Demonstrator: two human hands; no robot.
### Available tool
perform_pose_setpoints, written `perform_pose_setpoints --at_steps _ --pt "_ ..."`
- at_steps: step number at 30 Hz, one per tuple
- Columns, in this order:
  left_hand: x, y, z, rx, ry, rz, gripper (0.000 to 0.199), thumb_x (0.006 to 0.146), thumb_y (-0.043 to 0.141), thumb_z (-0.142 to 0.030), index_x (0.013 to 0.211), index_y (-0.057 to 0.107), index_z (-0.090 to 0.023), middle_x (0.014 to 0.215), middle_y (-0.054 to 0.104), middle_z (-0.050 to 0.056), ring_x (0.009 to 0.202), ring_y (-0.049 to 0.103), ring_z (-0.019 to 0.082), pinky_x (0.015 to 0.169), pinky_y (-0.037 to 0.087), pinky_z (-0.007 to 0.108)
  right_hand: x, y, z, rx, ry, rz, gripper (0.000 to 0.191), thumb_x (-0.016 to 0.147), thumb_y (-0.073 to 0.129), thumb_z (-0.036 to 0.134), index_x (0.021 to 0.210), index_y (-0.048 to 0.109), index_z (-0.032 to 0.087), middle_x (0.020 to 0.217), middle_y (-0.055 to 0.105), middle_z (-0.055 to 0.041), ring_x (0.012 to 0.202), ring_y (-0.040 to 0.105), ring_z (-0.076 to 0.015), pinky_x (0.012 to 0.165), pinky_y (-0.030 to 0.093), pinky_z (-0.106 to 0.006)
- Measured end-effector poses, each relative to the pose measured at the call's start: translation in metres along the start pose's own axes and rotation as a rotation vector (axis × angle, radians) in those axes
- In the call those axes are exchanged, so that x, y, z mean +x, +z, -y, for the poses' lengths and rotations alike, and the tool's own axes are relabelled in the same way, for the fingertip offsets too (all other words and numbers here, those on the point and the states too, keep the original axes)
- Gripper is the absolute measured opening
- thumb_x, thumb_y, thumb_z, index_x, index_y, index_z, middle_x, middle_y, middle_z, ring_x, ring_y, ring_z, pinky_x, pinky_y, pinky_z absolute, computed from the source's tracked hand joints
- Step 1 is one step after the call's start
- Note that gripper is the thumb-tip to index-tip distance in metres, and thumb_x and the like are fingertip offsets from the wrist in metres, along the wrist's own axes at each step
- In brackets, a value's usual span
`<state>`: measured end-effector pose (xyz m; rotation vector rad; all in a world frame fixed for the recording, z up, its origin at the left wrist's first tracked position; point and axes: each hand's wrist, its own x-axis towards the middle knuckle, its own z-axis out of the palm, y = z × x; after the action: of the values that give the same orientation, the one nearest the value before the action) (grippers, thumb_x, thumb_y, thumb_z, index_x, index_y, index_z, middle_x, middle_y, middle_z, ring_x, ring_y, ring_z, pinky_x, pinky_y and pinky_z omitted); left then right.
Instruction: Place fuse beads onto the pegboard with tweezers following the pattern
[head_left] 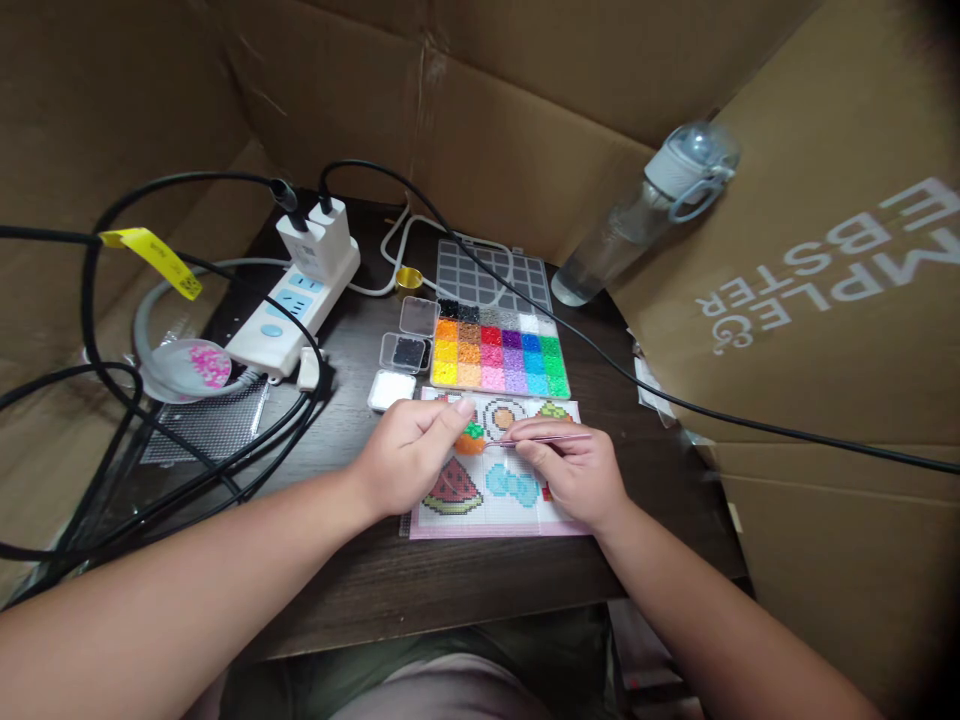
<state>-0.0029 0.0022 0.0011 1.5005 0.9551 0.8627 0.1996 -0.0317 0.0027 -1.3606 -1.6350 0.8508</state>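
My right hand [574,465] pinches a pair of thin pinkish tweezers [551,440], held almost level. Their tip reaches an orange bead figure with a green top [471,440], which lies on a printed pattern sheet [491,510]. My left hand [416,450] rests over the sheet's left side, thumb beside the bead figure and fingers closed; whatever they grip, if anything, is hidden. Printed on the sheet are a watermelon slice [452,488], a light blue bow [514,485] and a fried egg [504,417]. Behind it stands a compartment box of coloured beads [501,350].
Small boxes hold white beads [392,390] and black beads [409,352]. A white power strip [285,310], black cables [315,345] and a dish of pink beads [187,370] lie left. One cable crosses above the bead box. A water bottle [622,225] stands right, near cardboard walls [525,120].
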Motion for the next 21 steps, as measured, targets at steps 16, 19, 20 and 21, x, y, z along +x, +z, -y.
perform_pose_setpoints --at_steps 16,19,20,21 --pt "0.0001 0.0005 0.0019 -0.063 0.000 0.029 0.050 0.091 0.039 -0.044 0.050 0.029 -0.018 0.048 0.025 -0.005 0.046 0.024 0.008 0.044 0.023 0.023 0.0001 0.0012 -0.0009 0.002 -0.011 0.014 0.008 0.076 0.066 0.023 0.076 0.074 0.021 0.078 0.074 -0.0057 0.078 0.069 -0.0199 0.076 0.056 -0.033" --pt "0.0003 0.0001 0.0017 -0.053 0.003 0.026 0.050 0.091 0.039 -0.044 0.049 0.030 -0.018 0.048 0.026 -0.005 0.046 0.025 0.008 0.044 0.024 0.023 -0.0001 0.0010 -0.0008 -0.002 -0.010 0.017 0.008 0.076 0.066 0.023 0.076 0.074 0.021 0.078 0.074 -0.0054 0.078 0.069 -0.0198 0.076 0.056 -0.033" --pt "0.0003 -0.0001 0.0017 -0.051 0.004 0.025 0.050 0.091 0.039 -0.044 0.049 0.030 -0.018 0.048 0.026 -0.005 0.046 0.025 0.008 0.045 0.024 0.023 -0.0001 0.0010 -0.0006 -0.001 -0.012 0.018 0.008 0.077 0.066 0.023 0.076 0.074 0.021 0.078 0.074 -0.0053 0.078 0.069 -0.0196 0.076 0.056 -0.033" --pt "0.0002 -0.0003 0.0018 -0.049 0.005 0.025 0.050 0.091 0.039 -0.044 0.049 0.030 -0.018 0.048 0.026 -0.005 0.046 0.026 0.008 0.045 0.024 0.023 0.0000 0.0009 -0.0004 0.000 -0.013 0.019 0.008 0.077 0.066 0.022 0.076 0.074 0.021 0.078 0.074 -0.0053 0.078 0.069 -0.0195 0.076 0.056 -0.033"
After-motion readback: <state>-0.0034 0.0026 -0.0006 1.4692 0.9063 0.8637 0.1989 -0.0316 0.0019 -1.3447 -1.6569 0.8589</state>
